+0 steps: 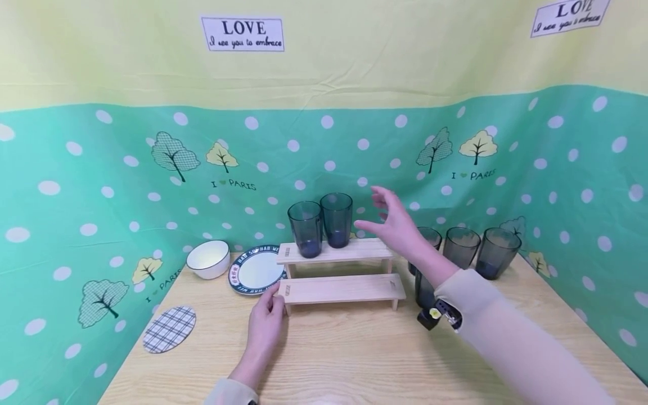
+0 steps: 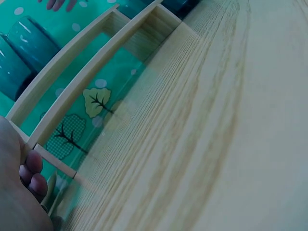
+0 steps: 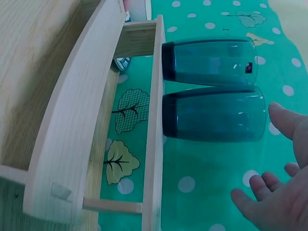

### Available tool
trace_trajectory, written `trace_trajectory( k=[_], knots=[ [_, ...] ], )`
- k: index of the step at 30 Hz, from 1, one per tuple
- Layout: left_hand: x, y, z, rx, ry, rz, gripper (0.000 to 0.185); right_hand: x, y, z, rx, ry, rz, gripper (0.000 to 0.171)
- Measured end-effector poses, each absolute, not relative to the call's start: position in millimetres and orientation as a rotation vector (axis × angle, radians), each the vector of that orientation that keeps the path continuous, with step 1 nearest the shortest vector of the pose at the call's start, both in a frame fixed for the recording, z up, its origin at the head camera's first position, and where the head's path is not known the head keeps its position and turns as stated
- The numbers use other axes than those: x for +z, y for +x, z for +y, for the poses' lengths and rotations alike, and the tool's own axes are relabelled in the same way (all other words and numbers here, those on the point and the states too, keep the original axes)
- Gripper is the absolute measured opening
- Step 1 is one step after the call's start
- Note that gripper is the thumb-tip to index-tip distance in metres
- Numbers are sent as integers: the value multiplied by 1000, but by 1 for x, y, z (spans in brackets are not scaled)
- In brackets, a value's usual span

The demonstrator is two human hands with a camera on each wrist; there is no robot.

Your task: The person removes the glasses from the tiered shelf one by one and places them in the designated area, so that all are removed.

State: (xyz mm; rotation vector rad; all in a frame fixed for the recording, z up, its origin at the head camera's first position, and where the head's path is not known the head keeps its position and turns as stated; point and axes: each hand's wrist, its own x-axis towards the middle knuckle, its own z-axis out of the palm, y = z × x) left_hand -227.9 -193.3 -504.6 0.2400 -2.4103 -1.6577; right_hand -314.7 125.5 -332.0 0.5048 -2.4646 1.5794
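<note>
Left hand [image 1: 265, 318] on the lower shelf [image 1: 341, 289], right hand [image 1: 390, 222] spread beside two glasses [image 1: 336, 222]

With thumb and curled fingers, the left hand gripped the left end of the lower shelf, close to its leg. The right hand held nothing; its thumb and fingers stood wide apart, the thumb just beside the right-hand glass without touching it. Both glasses stood upright on the left part of the upper shelf [image 1: 367, 250], so close together that contact between them could not be told. More glasses [image 1: 498, 253] stood on the table [image 1: 344, 349] at the right, partly behind the forearm.

By their look, the tinted glasses were stiff, breakable and fairly slick, with most of their weight probably in the thick, dark base. A hold around the body, thumb opposite fingers, seemed safer than a pinch at the rim; the right-hand glass was best reached from its free right side, since a knock could have chipped its neighbour. The pale wooden shelves looked light and rigid, liable to slide if bumped, and were best held at an end, near a leg.
</note>
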Motion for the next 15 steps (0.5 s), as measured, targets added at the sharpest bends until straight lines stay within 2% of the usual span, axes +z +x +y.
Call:
trace_trajectory(
  k=[15],
  knots=[
    [-506,-229,-192,-1639,243,-2370,48,-342,-339,89,1586,510,-2519,101]
  ],
)
